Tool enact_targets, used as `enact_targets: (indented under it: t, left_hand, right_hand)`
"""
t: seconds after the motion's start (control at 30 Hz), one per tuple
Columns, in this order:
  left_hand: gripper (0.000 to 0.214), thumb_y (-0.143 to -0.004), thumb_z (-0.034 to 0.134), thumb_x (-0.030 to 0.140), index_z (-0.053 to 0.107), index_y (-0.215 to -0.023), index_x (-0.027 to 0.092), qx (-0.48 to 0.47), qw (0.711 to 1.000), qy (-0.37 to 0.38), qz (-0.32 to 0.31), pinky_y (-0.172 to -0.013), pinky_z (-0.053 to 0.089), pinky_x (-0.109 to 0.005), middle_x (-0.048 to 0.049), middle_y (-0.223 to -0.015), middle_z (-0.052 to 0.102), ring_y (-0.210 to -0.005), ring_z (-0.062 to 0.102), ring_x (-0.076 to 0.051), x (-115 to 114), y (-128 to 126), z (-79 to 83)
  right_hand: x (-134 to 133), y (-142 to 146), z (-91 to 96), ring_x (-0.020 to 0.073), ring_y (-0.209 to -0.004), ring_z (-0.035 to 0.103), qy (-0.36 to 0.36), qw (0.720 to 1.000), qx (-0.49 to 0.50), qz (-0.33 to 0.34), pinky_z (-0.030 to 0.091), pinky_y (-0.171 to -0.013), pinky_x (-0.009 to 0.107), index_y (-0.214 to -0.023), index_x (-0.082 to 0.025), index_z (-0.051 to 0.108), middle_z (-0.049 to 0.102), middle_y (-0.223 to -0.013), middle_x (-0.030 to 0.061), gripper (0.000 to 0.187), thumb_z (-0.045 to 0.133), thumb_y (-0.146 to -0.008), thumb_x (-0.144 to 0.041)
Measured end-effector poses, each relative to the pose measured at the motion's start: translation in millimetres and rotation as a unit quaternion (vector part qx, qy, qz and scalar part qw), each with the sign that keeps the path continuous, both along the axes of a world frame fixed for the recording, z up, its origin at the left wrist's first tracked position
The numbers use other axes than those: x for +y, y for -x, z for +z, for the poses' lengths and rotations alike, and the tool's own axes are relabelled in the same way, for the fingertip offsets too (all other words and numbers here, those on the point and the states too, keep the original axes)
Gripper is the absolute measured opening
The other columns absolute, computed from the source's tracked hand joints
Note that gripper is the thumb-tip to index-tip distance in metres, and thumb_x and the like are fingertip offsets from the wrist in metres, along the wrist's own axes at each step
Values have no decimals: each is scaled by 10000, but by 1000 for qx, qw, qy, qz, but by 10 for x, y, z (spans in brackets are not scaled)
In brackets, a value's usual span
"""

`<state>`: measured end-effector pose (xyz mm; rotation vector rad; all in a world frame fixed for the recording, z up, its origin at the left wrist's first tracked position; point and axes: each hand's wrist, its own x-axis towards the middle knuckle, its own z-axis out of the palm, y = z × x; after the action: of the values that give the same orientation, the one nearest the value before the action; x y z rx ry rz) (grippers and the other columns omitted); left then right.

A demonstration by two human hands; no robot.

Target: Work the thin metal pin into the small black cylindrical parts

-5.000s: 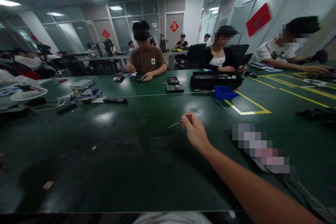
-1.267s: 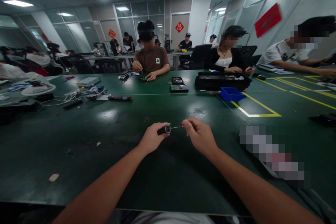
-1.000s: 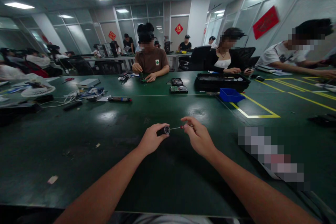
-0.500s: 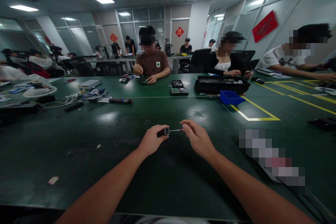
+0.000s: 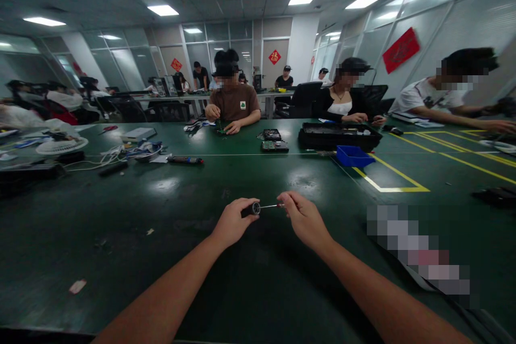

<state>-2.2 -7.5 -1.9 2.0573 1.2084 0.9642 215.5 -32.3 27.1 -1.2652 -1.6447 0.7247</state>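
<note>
Above the green table (image 5: 181,209), my left hand (image 5: 234,222) is closed around a small black cylindrical part (image 5: 250,209) with a round, silvery-rimmed end facing me. My right hand (image 5: 300,212) pinches the red handle of a screwdriver (image 5: 269,206). Its thin metal shaft points left, and the tip is at the rim of the cylinder's round end; whether it sits in a screw is too small to tell. Most of the handle is hidden by my right fingers.
A blue bin (image 5: 353,156) and a long black housing (image 5: 338,137) stand across the table. Hard drives (image 5: 275,146) lie left of them. A pen-like tool (image 5: 185,159), cables (image 5: 105,158) and a white fan grille (image 5: 62,145) are at left. A co-worker (image 5: 234,99) sits opposite.
My view has tilted up slightly, so the scene sits lower. My right fingers have shifted on the screwdriver handle; both hands keep their holds.
</note>
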Motion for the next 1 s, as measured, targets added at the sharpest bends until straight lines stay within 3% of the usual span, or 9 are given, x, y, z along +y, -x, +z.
enact_targets:
  t: [0.13,0.4,0.57,0.63,0.8,1.0]
  left_hand:
    - [443,-809,714,144,664,-1229,275,1,1000,-1,6,-1021,430,-371,-35,-1184,680,-1125,607,-218,-2,-15,15]
    - [422,-832,701,163,650,-1238,266,5,1000,-4,3,-1002,432,-373,-37,-1175,681,-1108,608,-220,-25,-21,67]
    - [409,-835,708,179,656,-1230,271,19,999,-24,-33,-1001,428,-391,-37,-1180,681,-1117,595,-228,-26,-25,72]
    - [405,-840,704,186,654,-1233,271,28,999,-21,-30,-997,427,-397,-34,-1175,684,-1112,594,-230,-27,-26,79]
    - [414,-847,697,200,647,-1251,276,35,999,-12,-12,-1020,414,-415,-40,-1195,678,-1134,587,-240,-35,-25,102]
    - [416,-831,710,192,658,-1237,268,35,999,-12,-13,-1013,424,-411,-46,-1176,686,-1113,602,-241,-41,-35,115]
  right_hand:
    - [6,10,-29,207,-737,620,-16,998,55,-19,472,-677,336,-1113,-237,587,662,-835,28,271,493,-941,-424]
    - [75,50,-65,201,-758,634,18,976,218,-10,515,-747,356,-922,-213,647,673,-807,40,292,625,-860,-497]
    - [162,30,-130,162,-634,587,143,908,394,-28,551,-687,358,-801,-203,635,608,-705,12,275,697,-793,-471]
    - [176,19,-137,152,-611,571,151,897,413,-33,553,-668,348,-780,-204,629,594,-685,5,262,711,-782,-452]
    - [165,1,-154,164,-686,597,55,940,333,-51,527,-688,336,-874,-215,628,633,-780,15,280,655,-837,-491]
    - [129,12,-150,177,-728,605,2,975,221,-27,492,-724,339,-928,-219,611,634,-800,14,274,556,-920,-487]
